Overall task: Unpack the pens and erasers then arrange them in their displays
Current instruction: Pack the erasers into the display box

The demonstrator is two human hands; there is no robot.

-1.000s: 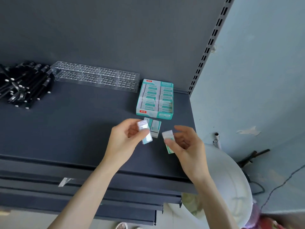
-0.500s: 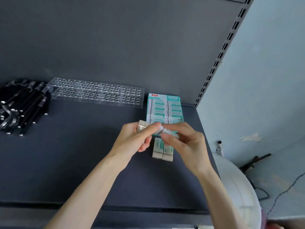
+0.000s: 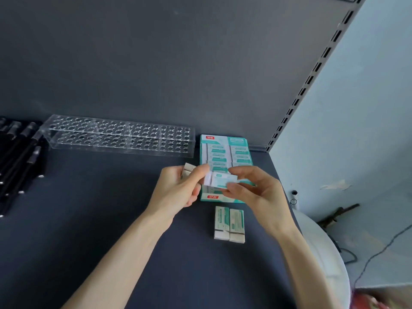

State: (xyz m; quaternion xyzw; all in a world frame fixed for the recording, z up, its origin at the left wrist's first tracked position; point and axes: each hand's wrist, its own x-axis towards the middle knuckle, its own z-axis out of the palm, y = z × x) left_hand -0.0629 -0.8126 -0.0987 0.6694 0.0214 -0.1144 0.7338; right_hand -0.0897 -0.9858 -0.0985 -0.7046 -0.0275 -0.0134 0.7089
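Note:
Both hands meet over the near end of the teal and white eraser display box [image 3: 225, 148], which holds several wrapped erasers. My left hand [image 3: 178, 190] grips one eraser [image 3: 188, 170] in its curled fingers, and its thumb touches a second eraser [image 3: 219, 180]. That second eraser is pinched by the fingers and thumb of my right hand [image 3: 256, 192], just above the box. Two more erasers [image 3: 229, 225] lie side by side on the dark shelf [image 3: 89, 219] in front of the box. Black pens [image 3: 15, 159] lie piled at the far left.
A clear acrylic pen holder [image 3: 118, 136] with several round holes stands along the back panel. The shelf's right edge is beside the box; past it are a slotted upright [image 3: 312, 70], a pale wall and a white round object [image 3: 323, 259] below.
My hands came together and rose from the shelf front to over the eraser box, each still holding an eraser. The view shifted closer to the shelf.

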